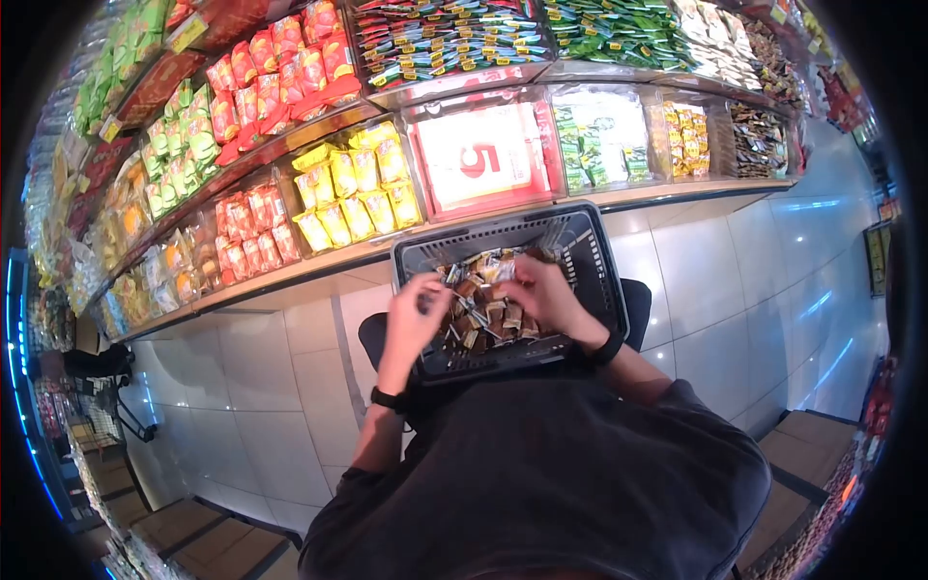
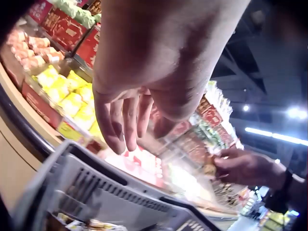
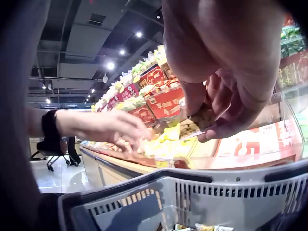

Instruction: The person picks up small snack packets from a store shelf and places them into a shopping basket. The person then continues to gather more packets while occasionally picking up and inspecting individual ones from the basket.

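Observation:
A dark grey shopping basket [image 1: 606,253] with slotted sides sits in front of the person's body. Inside lie many small brown-and-white wrapped snacks [image 1: 495,322]. Over the basket's right half, the right hand [image 1: 556,298] pinches a small brown wrapped snack [image 3: 191,126] between thumb and fingers. The left hand [image 1: 418,314] hovers above the basket's left side. In the left wrist view its fingers [image 2: 129,122] hang loosely bent with nothing between them. Both hands are above the basket rim in the wrist views.
Tiered shelves hold yellow packets [image 1: 360,184], red packets [image 1: 256,227] and a red-and-white sign [image 1: 478,159] just beyond the basket. Tiled floor [image 1: 242,358] spreads left and right. A shopping cart [image 1: 97,406] stands at far left, with brown boxes [image 1: 217,532] low at left.

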Motion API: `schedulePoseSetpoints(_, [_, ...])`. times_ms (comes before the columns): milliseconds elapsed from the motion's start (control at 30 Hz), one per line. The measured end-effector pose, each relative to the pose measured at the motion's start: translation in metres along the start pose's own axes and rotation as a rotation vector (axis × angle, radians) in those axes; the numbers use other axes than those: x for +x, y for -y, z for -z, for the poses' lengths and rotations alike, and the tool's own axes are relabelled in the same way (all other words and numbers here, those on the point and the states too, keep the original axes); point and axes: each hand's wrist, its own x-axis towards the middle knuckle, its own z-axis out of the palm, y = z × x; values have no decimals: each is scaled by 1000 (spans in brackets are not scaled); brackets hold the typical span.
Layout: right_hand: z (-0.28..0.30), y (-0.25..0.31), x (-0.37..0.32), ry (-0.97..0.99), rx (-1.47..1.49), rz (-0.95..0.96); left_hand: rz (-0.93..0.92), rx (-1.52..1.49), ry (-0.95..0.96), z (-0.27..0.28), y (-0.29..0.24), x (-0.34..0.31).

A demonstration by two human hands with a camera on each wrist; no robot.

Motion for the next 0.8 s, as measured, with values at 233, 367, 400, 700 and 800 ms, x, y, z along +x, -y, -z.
schedulePoseSetpoints(233, [44,-24,161,-152,-536,257,-26,451,-252,37,168,-11])
schedulePoseSetpoints(367, [26,-84,261,-139,-891,472,155,597,-8,42,219,-35])
schedulePoseSetpoints(400, [19,-89,276,-154,-971,541,146,554,-95,39,220,-33])
schedulePoseSetpoints(700, [-4,-126,343,135,-1385,671,251,584,-131,32,220,-26])
schedulePoseSetpoints(800, [-10,-130,345,192,-1357,618,163,627,-186,28,222,-29])
